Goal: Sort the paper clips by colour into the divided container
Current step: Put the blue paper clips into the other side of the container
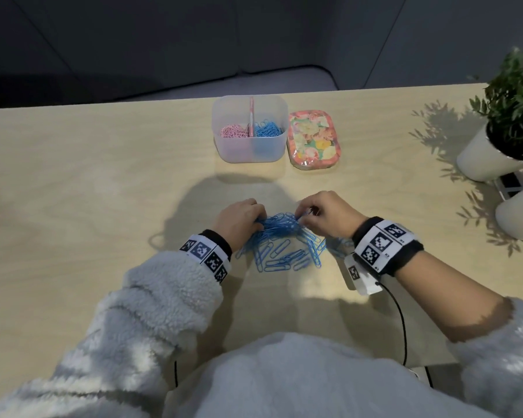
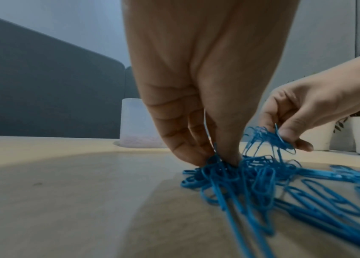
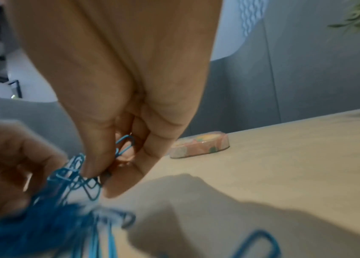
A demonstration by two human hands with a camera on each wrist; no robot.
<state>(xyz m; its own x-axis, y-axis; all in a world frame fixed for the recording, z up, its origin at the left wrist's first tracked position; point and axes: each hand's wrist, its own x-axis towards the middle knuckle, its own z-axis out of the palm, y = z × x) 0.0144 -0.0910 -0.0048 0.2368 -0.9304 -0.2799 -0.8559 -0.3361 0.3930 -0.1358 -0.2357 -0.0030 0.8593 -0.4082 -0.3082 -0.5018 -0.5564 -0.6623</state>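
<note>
A floral lid (image 1: 314, 140) with pink and yellow blooms lies flat on the pale wooden table (image 1: 88, 176), right of centre near its far edge. At the frame's right edge stand two white pots (image 1: 480, 158), one bearing a leafy green plant (image 1: 517, 107). A grey wall (image 1: 163, 34) fills the top.

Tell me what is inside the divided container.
Divided container: pink paper clips left of its divider, blue paper clips right. The frosted walls hide how deep each heap goes.
</note>
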